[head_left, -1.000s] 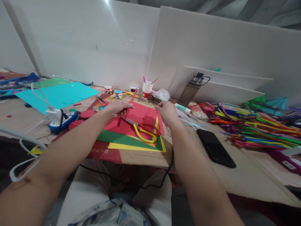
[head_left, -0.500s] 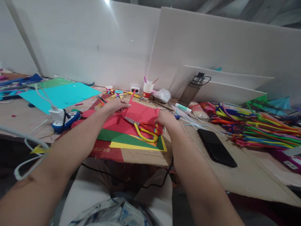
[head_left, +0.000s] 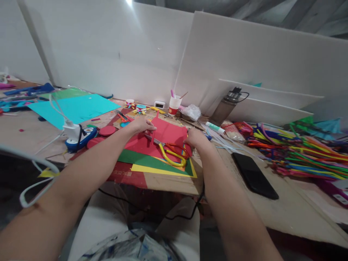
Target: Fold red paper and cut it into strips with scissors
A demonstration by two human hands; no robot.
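My left hand [head_left: 143, 125] is closed in a pinch on a narrow red paper strip [head_left: 157, 115], which sticks out above and below the fingers. My right hand [head_left: 194, 137] is closed at the right edge of a red paper sheet [head_left: 171, 131]; its fingertips are partly hidden. Between the hands, scissors [head_left: 170, 158] with yellow and red handles lie on the red paper, blades toward my left hand. Under the red paper show a green sheet [head_left: 136, 158] and a yellow sheet [head_left: 146, 170]. Red discs [head_left: 107, 131] sit left of my left hand.
A black phone [head_left: 254, 175] and a bundle of coloured pipe cleaners [head_left: 307, 148] lie to the right. Behind stand paper cups [head_left: 174, 107], a bottle [head_left: 224, 107] and a glue stick [head_left: 215, 127]. A blue power strip [head_left: 81, 139] and turquoise sheet [head_left: 76, 110] are leftward.
The view has shifted slightly, so everything sits a little further right and lower. My left hand has moved slightly along the strip, toward me; my right hand stays at the paper's right edge.
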